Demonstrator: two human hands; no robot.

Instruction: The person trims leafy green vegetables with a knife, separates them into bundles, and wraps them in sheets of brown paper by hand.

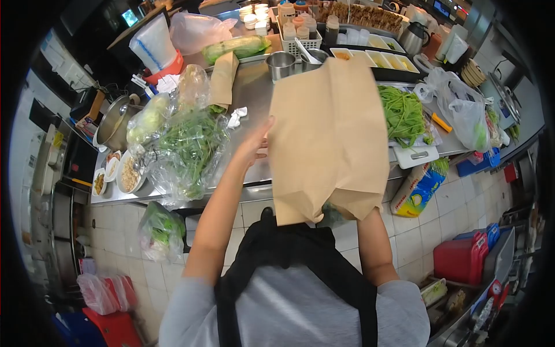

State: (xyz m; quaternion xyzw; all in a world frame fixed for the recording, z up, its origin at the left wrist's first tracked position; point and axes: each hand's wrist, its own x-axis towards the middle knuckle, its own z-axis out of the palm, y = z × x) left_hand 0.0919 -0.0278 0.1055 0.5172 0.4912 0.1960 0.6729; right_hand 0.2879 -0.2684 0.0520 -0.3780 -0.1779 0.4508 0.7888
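Over the front edge of the counter (250, 87), a big brown paper bag (324, 127) is up high, its long side pointing away from the body. The left hand (255, 144), fingers apart, is right by its left side. The bag hides the right hand; I cannot tell its grip. Some counter top shows between left hand and bagged greens (193, 141).

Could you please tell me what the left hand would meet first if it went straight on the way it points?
Probably the large paper bag, whose edge lies right beside the left hand; depth is unclear, so they may already touch.
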